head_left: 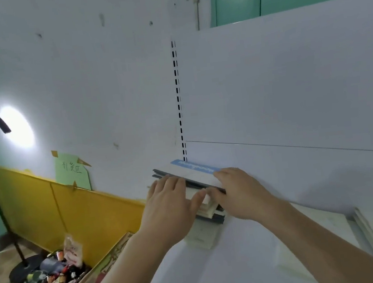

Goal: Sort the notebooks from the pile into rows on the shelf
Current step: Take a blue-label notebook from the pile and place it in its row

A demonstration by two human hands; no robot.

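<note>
A stack of notebooks (pixel 196 175) (top cover white with a blue band) lies flat at the left end of the white shelf (pixel 299 175). The left hand (pixel 171 203) and right hand (pixel 239 193) rest on it, fingers extended, thumbs nearly touching.

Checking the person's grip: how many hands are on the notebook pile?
2: left hand rests on the notebook pile's left end, right hand on its right end, thumbs meeting in front.

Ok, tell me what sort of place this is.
Probably a shop or stockroom: a white shelf on a slotted upright, a pile of notebooks under both hands, and a box of bottles on the floor.
</note>
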